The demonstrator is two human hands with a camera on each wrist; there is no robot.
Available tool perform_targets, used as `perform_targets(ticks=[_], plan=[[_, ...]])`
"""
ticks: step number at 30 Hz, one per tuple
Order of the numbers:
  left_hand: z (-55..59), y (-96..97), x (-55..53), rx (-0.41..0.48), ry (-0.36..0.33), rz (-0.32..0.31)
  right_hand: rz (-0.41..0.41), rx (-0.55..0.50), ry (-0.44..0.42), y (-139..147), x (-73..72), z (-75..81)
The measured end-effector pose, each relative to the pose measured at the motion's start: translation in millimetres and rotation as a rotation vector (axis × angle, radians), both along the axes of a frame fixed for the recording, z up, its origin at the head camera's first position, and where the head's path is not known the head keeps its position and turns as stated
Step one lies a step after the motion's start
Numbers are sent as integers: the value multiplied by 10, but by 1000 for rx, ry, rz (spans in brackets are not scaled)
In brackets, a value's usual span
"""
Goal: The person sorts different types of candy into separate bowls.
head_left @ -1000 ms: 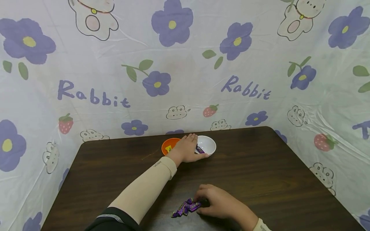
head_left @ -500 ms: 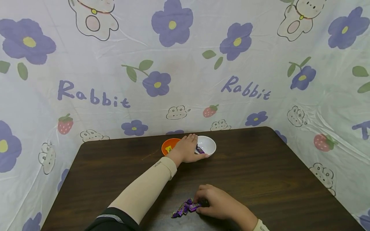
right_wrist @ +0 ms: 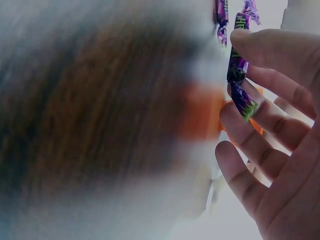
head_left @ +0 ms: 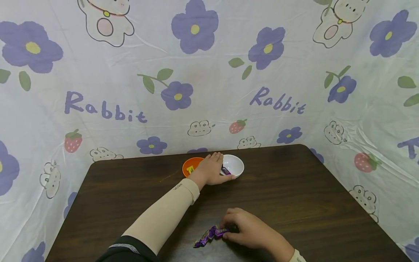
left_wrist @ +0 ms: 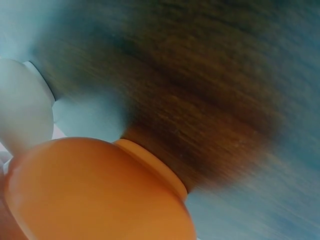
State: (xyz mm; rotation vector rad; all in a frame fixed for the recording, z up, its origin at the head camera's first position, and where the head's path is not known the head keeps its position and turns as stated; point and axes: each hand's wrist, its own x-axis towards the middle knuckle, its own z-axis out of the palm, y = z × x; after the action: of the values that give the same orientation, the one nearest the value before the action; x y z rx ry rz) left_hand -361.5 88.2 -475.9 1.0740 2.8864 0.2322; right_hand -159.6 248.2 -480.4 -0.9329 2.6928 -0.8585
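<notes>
My left hand (head_left: 211, 170) rests across an orange bowl (head_left: 186, 164) and a white bowl (head_left: 238, 166) at the table's far edge, fingers straight and thumb over the white rim. A yellow-wrapped piece (head_left: 190, 169) lies in the orange bowl, a purple-wrapped candy (head_left: 226, 171) in the white one. In the left wrist view the orange bowl (left_wrist: 100, 190) fills the bottom. Near the front, my right hand (head_left: 243, 229) pinches a purple twist-wrapped candy (right_wrist: 239, 60) between thumb and fingers. Just left of it lie several more purple candies (head_left: 205, 238).
The dark wood table (head_left: 294, 196) reaches back to a white cloth backdrop (head_left: 216, 72) with purple flowers and rabbits. My left forearm, in a beige sleeve (head_left: 163, 211), crosses the table's left middle.
The head view has shifted very slightly. Both hands and the bowls stay almost where they were, and the right fingers remain at the purple candies.
</notes>
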Motion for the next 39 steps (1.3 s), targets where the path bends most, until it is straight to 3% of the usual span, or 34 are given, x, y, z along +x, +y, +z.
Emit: perform_targets(ticks=[7, 17, 29, 39], plan=[[2, 6, -10, -13, 3, 2, 10, -44, 21, 46, -43, 4], [-45, 22, -28, -20, 12, 15, -42, -100, 51, 150, -117, 8], [-21, 19, -31, -15, 15, 12, -101, -120, 189, 217, -275, 108], [-26, 27, -16, -33, 7, 19, -245, -204, 240, 300, -370, 184]])
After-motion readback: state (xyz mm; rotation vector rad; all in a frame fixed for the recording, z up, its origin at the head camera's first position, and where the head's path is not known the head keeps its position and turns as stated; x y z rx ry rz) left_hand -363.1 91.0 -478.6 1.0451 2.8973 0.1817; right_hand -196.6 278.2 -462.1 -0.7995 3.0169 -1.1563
